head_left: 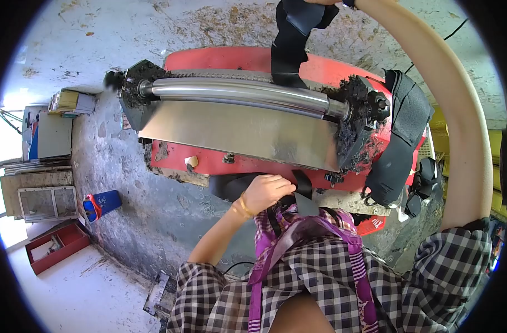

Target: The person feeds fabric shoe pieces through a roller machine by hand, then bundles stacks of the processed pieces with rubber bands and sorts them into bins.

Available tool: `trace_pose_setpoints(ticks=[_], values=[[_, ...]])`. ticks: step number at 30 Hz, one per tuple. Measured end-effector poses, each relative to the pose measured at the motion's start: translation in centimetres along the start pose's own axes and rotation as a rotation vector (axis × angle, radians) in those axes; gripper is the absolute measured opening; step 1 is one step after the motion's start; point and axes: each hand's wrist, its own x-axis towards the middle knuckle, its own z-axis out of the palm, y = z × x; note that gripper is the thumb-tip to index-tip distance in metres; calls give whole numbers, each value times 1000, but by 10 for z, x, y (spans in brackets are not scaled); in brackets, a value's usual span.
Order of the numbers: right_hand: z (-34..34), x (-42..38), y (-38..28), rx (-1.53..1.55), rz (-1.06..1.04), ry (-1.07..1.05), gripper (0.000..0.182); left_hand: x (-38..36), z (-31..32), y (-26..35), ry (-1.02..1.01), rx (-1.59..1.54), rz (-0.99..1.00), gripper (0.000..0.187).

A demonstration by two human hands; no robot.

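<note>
A red machine [209, 58] stands before me, with a shiny steel roller [236, 94] across it and a sloping metal plate [236, 130] below the roller. From behind the roller a black strip of sheet material [288, 53] rises to the top edge of the view. There my right hand [321, 1], mostly cut off by the frame, grips its upper end. Close to my body, at the machine's front edge, my left hand [267, 193] has its fingers curled on another black strip [228, 186]. More black pieces [400, 127] hang over the machine's right end.
Dark fluffy scraps [350, 94] are heaped round the roller's right end, beside a black knob [379, 105]. On the floor to the left are a blue bin [106, 202] and a red tray [59, 247]. Yellow shelving or crates [495, 161] stand at far right.
</note>
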Motion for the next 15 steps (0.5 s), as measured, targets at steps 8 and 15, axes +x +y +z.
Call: trace_pose_setpoints(ticks=[8, 15], values=[[57, -16, -70, 126, -224, -314, 13, 44, -88, 6, 243, -175, -787, 26], [68, -22, -72, 89, -270, -334, 10, 34, -81, 8, 342, -218, -619, 8]])
